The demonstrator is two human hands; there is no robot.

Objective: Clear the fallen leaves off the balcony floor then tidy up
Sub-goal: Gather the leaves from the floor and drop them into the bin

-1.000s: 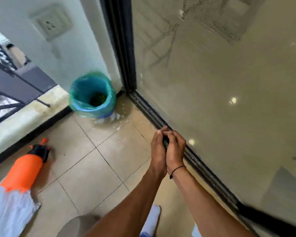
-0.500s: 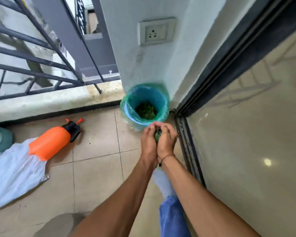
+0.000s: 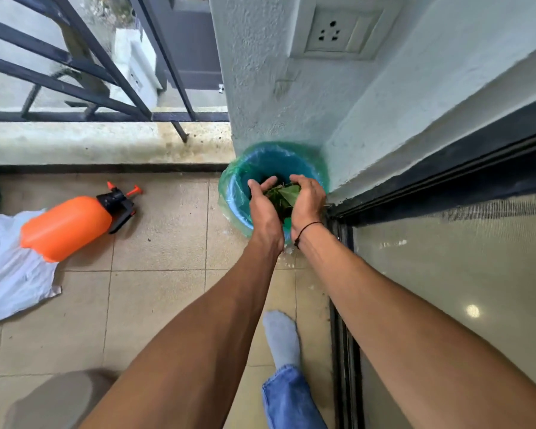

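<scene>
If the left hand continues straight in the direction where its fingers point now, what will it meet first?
Probably the inside of the blue bin with its green plastic liner. The left hand, cupped with the right hand around the green leaves, points away over the bin's opening. Depth is unclear, so it might reach the pale wall behind instead.

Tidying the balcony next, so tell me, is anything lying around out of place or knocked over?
Yes. The orange spray bottle lies on its side on the floor tiles, its base resting on a crumpled white cloth spread beside the ledge. Both look left out.
</scene>
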